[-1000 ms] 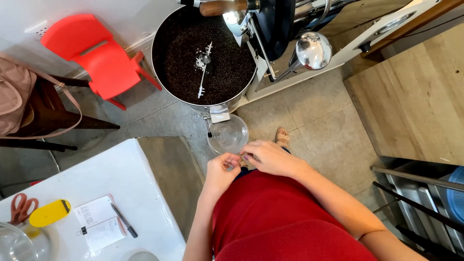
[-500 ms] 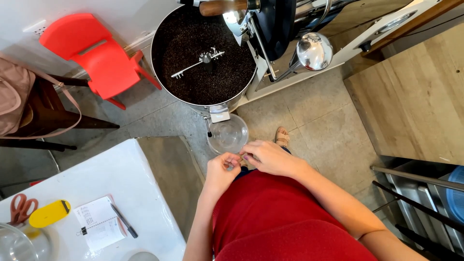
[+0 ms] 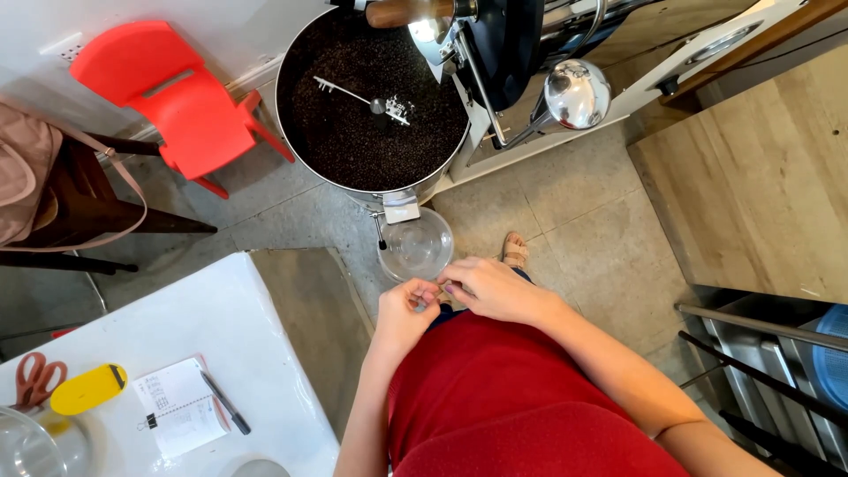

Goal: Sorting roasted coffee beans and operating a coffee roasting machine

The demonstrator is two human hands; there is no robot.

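- The left hand (image 3: 405,311) and right hand (image 3: 488,287) are meeting in front of the red-clothed waist, fingertips touching; the grip of each is pinching together on something too small to make out, so I cannot tell what is clamped between them.
- That small thing is sitting right at the meeting point of the two grips, close against the body.
- Judging by the pose, the step in hand is fiddling with or picking at a tiny item held between both sets of fingertips.
- Just beyond the grips, on the floor, a clear bowl (image 3: 417,245) is standing under the chute (image 3: 400,207) of the cooling tray.
- Farther out, the round tray (image 3: 371,97) is full of dark beans, with a stirring arm (image 3: 364,94) lying across it.
- To the left of the grips and nearer the body, the white worktop (image 3: 221,327) is carrying a notepad (image 3: 179,409), a pen (image 3: 225,402), a yellow tool (image 3: 87,389) and scissors (image 3: 37,378).
- Far left, a red chair (image 3: 168,93) is standing by the wall.
- Any move on from here seems to call for a steady pinch, since both grips are working one small point.
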